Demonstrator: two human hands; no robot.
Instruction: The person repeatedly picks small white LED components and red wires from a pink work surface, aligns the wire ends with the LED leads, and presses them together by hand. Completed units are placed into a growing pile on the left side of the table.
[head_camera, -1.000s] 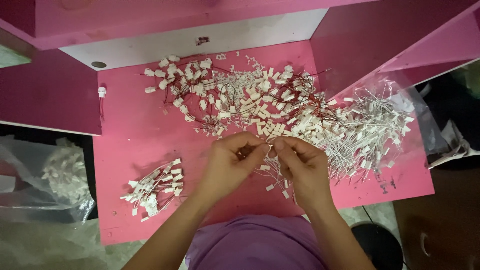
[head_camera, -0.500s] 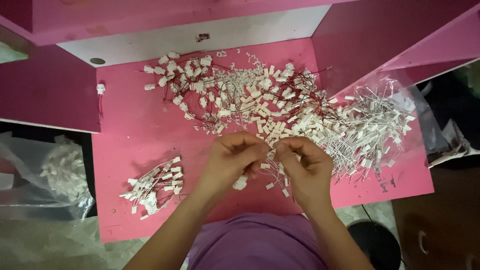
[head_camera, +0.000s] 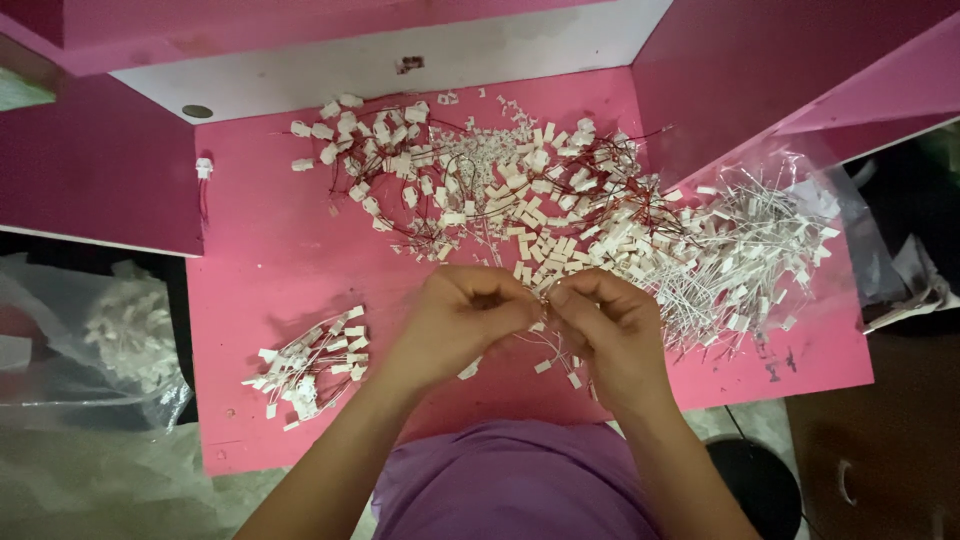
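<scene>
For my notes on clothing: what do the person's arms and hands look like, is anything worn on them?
Both forearms are bare, with no sleeves reaching them. The left hand and right hand wear no gloves; no rings, watch or bracelets are visible. A purple garment covers the body below.

Dim, warm light falls from above onto the pink painted wooden table (head_camera: 270, 250); soft shadows gather near its front edge, surroundings dark, slightly soft focus.

Desk (head_camera: 260, 250): big heap of wired connectors (head_camera: 500, 200) across the far side. To its right, more connectors spill from a clear bag (head_camera: 790, 240). Small bundle (head_camera: 310, 365) lies near left. Off the desk's left edge, another bag (head_camera: 120, 340), lower down.
</scene>
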